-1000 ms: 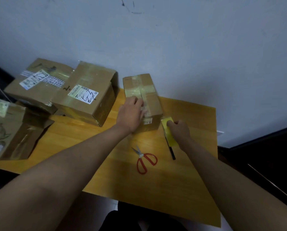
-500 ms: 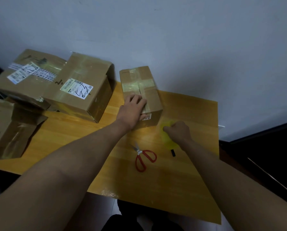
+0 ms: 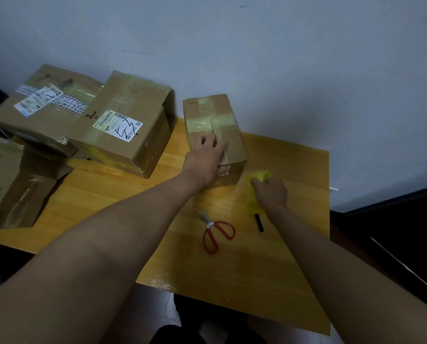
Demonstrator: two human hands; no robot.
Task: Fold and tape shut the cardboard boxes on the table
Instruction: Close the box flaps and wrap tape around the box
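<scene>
1. Cardboard boxes: four in view. Far left, an open box lies with its flaps spread, cut off by the picture's left edge. Behind it, a flat-topped box with striped tape and labels sits at the rear left. Next right, a large box with a white shipping label leans against it. The fourth, a small taped box, stands at the table's far edge, close to the wall.
2. Left hand: one. It lies palm down on the near end of the small taped box, fingers bent over the top face and pressing on the tape strip there. The thumb lies at the box's near end face.
3. Scissors: one pair, red handles, lying flat on the table, blades shut and pointing away toward the boxes. They lie between the two forearms, apart from both.
4. Yellow tape roll: one, just right of the small taped box's near corner. The image is blurred here; whether the roll touches the table cannot be told.
5. Right hand: one. Its fingers are curled round the yellow tape roll, gripping it.
6. Black strip-shaped object: one, on the table just below the roll; what it is cannot be told.
7. Edges and room: the table's right edge runs well right of the right hand. The near half of the tabletop, in front of the scissors, is bare wood. The left half is crowded by three boxes.
</scene>
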